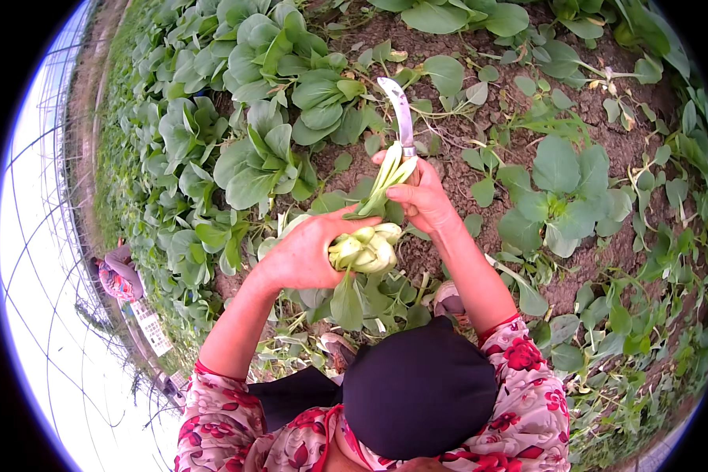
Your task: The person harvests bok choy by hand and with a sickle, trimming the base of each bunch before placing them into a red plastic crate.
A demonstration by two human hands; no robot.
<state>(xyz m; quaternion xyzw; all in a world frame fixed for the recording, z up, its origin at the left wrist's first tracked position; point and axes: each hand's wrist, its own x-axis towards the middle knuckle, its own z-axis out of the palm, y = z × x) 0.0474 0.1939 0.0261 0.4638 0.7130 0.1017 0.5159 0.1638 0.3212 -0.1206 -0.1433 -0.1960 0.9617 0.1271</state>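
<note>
My left hand (307,251) grips a head of bok choy (366,248), its pale, thick stalk bases turned towards my body. Its leaves are partly hidden behind my fingers. Just to the right, my right hand (423,194) is closed round the handle of a curved harvesting knife (399,109). The knife's blade points away from me, with dark specks near its tip. Between that same hand's thumb and fingers are several loose pale-green leaf stalks (385,177), lying against the knife. Their leafy ends reach down to the left hand.
Dense rows of bok choy plants (259,159) grow at the left. A broad-leaved plant (557,197) stands in the soil (442,135) at the right. Cut leaves (354,301) lie near my shoes (337,348). Far left, another person (120,274) bends near a white crate (150,327).
</note>
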